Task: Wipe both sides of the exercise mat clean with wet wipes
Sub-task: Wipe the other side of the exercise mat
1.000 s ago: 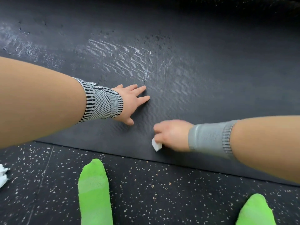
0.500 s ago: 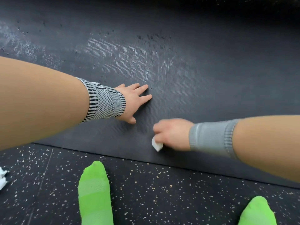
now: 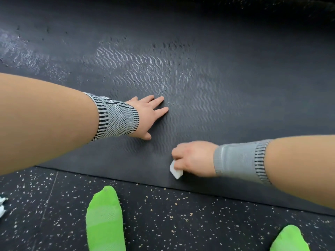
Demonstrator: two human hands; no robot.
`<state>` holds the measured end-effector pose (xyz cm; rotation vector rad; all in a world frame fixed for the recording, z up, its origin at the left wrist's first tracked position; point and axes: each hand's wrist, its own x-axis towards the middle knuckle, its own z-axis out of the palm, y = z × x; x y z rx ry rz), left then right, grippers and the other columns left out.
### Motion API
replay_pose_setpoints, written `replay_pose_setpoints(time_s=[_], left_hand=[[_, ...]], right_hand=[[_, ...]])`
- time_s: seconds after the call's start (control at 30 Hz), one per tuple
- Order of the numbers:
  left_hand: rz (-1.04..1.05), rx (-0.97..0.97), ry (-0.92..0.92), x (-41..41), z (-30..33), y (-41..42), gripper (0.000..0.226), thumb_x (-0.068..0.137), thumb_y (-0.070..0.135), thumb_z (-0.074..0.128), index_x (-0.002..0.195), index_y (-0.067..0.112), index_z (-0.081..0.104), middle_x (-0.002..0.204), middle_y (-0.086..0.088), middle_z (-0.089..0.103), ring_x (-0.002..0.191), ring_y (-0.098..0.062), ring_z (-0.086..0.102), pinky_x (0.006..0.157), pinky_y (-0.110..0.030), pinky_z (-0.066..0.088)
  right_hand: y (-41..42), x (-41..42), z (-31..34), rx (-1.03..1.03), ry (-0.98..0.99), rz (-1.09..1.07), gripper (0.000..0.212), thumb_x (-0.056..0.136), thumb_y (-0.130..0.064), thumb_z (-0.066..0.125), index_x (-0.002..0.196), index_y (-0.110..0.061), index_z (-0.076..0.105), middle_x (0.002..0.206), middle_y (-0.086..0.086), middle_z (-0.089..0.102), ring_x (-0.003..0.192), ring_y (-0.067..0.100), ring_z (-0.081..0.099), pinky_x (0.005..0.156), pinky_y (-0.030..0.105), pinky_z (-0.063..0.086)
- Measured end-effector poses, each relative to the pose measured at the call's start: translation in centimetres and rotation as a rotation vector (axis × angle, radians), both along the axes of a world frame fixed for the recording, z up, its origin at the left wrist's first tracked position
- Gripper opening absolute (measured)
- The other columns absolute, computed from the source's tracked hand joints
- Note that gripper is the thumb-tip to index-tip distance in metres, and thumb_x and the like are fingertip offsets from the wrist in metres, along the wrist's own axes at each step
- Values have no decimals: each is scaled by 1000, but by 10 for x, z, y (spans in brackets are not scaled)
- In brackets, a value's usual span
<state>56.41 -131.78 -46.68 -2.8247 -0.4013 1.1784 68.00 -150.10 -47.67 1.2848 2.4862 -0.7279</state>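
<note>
A dark grey ribbed exercise mat [image 3: 226, 105] lies flat across the floor, with pale wet streaks on its far left and middle. My left hand [image 3: 148, 115] presses flat on the mat, fingers straight and spread. My right hand [image 3: 192, 158] grips a small crumpled white wet wipe [image 3: 175, 170] and holds it against the mat close to the near edge. Most of the wipe is hidden under the curled fingers. Both wrists wear grey knitted bands.
Speckled black rubber floor [image 3: 163, 214] lies in front of the mat. My two feet in bright green socks [image 3: 105, 220] [image 3: 289, 239] stand on it. A white crumpled object [image 3: 2, 205] shows at the left edge.
My right hand with the wipe has slid slightly nearer the mat's front edge. My left hand stays pressed on the mat.
</note>
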Motion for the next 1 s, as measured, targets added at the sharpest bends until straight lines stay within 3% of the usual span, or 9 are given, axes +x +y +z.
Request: replay_pose_setpoints(time_s=[0.13, 0.23, 0.3, 0.43, 0.53, 0.63, 0.8, 0.9, 1.0], left_hand=[[8, -17, -25, 0, -2, 2, 107, 81, 61, 63, 153, 29, -10, 160, -1, -20, 149, -26, -5, 116, -53, 23], [23, -17, -53, 1, -2, 6, 105, 83, 62, 59, 153, 28, -10, 160, -1, -19, 149, -25, -6, 116, -52, 22], [26, -9, -72, 3, -3, 9, 104, 83, 63, 59, 153, 28, -10, 160, -1, -18, 149, -26, -5, 116, -52, 23], [38, -5, -99, 5, -6, 15, 105, 82, 63, 59, 153, 28, -10, 160, -2, -17, 148, -27, -4, 116, -52, 23], [43, -12, -114, 4, -11, 18, 105, 81, 65, 59, 153, 28, -9, 161, -1, -16, 149, -26, -4, 116, -52, 23], [40, -21, -123, 4, -13, 21, 103, 82, 68, 54, 153, 29, -9, 160, -1, -17, 148, -26, -5, 116, -53, 23], [62, -17, -180, 8, -12, 23, 93, 86, 70, 43, 154, 28, -6, 161, -2, -13, 149, -25, -3, 116, -52, 23], [75, -1, -215, 18, -10, 27, 89, 89, 67, 43, 154, 27, -4, 161, -3, -12, 148, -27, -2, 116, -52, 23], [86, 5, -228, 24, -9, 32, 89, 89, 65, 44, 154, 27, -4, 161, -3, -11, 148, -27, -2, 115, -52, 23]], right_hand=[[57, 53, -2, 139, -84, -377, 23, 92, -19, 49, 109, -28, 62, 110, 2, 48, 102, 25, 53, 78, 33, 41], [80, 79, -4, 190, -147, -648, 26, 93, -17, 48, 116, -21, 61, 111, 6, 50, 101, 29, 54, 75, 32, 38], [72, 73, -5, 207, -94, -633, 24, 91, -15, 50, 109, -20, 65, 106, 7, 51, 97, 30, 54, 73, 32, 36], [18, 33, 2, 215, 182, -295, 19, 69, -4, 73, 78, -19, 69, 80, 6, 56, 69, 28, 57, 55, 28, 44], [9, 32, 2, 136, 181, -150, 20, 64, -4, 77, 73, -18, 66, 78, 3, 57, 66, 23, 56, 47, 23, 38], [44, 54, 0, 120, 101, -229, 19, 80, -8, 64, 89, -23, 69, 91, 6, 55, 82, 28, 56, 61, 29, 39], [100, 92, -6, 261, -44, -669, 27, 94, -18, 48, 116, -19, 63, 109, 8, 51, 99, 29, 53, 79, 31, 40], [92, 84, -5, 258, -29, -683, 23, 91, -14, 50, 107, -14, 66, 103, 10, 52, 95, 31, 54, 76, 33, 40], [53, 63, 1, 284, 160, -461, 13, 80, -4, 63, 87, -12, 71, 86, 13, 57, 75, 34, 57, 62, 34, 45]])
